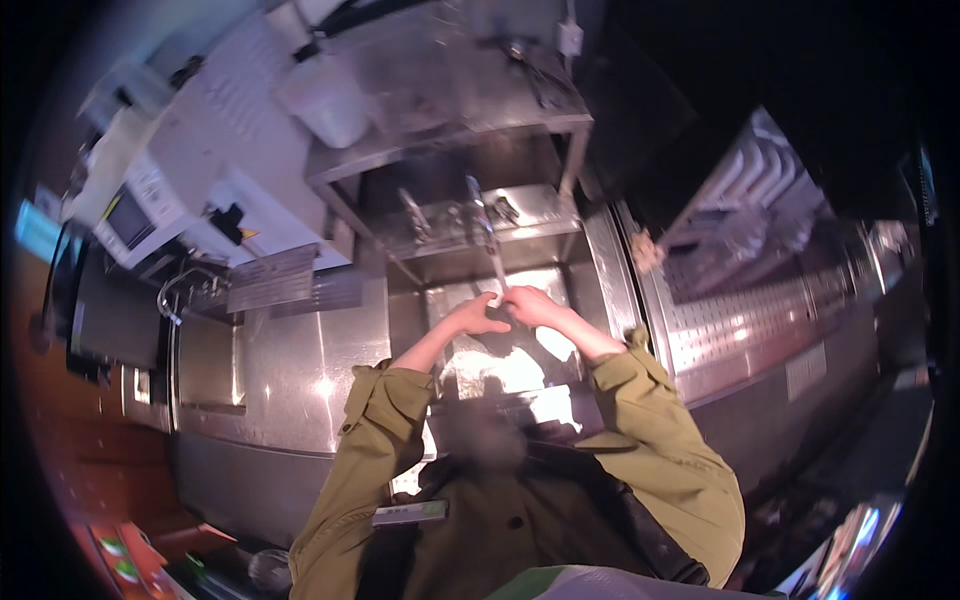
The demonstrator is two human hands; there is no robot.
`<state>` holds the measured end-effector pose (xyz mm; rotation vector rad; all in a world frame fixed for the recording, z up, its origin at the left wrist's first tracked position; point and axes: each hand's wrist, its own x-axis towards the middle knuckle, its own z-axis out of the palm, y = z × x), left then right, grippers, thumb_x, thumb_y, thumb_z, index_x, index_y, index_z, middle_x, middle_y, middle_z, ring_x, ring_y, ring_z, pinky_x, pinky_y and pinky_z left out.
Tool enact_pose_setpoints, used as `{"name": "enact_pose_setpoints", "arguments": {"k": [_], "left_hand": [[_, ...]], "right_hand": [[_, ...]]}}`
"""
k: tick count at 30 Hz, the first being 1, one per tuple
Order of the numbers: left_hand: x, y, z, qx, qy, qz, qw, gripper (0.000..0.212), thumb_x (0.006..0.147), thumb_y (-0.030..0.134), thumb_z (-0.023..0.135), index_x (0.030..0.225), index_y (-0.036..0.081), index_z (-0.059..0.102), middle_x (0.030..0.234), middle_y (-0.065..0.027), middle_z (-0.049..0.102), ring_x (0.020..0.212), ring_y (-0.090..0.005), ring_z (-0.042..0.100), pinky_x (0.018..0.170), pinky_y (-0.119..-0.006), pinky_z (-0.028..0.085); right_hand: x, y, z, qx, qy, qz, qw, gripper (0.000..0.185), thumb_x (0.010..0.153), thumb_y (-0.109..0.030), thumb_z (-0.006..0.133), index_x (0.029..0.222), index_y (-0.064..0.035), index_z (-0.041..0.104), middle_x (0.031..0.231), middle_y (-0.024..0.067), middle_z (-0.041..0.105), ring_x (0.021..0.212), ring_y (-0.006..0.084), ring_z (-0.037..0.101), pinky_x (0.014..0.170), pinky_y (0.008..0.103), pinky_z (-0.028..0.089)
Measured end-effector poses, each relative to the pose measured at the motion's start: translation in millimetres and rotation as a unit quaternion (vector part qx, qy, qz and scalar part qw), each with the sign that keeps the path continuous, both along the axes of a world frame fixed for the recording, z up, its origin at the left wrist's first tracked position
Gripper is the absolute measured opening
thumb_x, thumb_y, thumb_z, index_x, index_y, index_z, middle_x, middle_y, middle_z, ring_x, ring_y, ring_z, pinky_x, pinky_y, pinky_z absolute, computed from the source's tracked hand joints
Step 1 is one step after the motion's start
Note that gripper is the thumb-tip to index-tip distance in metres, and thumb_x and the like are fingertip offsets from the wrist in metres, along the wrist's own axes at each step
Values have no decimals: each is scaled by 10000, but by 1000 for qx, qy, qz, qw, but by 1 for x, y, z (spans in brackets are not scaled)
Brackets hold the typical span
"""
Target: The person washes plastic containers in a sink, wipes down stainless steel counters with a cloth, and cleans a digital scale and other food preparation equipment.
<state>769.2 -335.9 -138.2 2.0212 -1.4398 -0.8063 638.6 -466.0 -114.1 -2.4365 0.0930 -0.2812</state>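
Both my hands are over a stainless steel sink basin [409, 307], close to the outlet end of a long metal faucet spout [493, 251]. My left hand [476, 316] is curved, thumb and fingers apart, with nothing visible between them. Just right of it, my right hand [531, 306] has its fingers curled at the spout's lower end. Whether those fingers grip the spout or only touch it is unclear. Bright glare covers the basin's bottom. Behind the basin, a second metal faucet fitting [415, 214] stands left of the spout.
A metal shelf [450, 139] spans above the sink's back, carrying a white plastic container [326, 101]. To the left are a white machine [217, 142] and a smaller sink [206, 360] with a curved faucet. A perforated metal drain surface [727, 322] lies to the right.
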Motion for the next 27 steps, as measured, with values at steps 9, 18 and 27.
{"name": "enact_pose_setpoints", "arguments": {"k": [9,18,27], "left_hand": [[-44,-16,12,-100,150,235,955,273,795,252,503,844,-2,591,742,-131,614,697,-231,588,631,-339,428],[-56,-6,70,-54,602,312,733,254,866,215,424,921,-15,517,761,-112,567,668,-181,558,611,-286,455],[4,19,80,-110,585,378,709,262,823,83,426,1063,24,514,1004,-93,570,927,-193,554,789,-296,449]], "right_hand": [[-5,36,-43,695,-108,-211,678,283,798,-149,513,1037,-9,458,948,76,531,857,107,510,752,223,401],[-9,104,-136,725,-183,-250,615,338,855,-205,408,1133,-15,422,999,98,527,952,183,491,853,278,370],[-5,51,-157,684,-54,-242,686,332,834,-231,415,1050,7,499,927,168,564,841,263,561,757,370,447]]}}
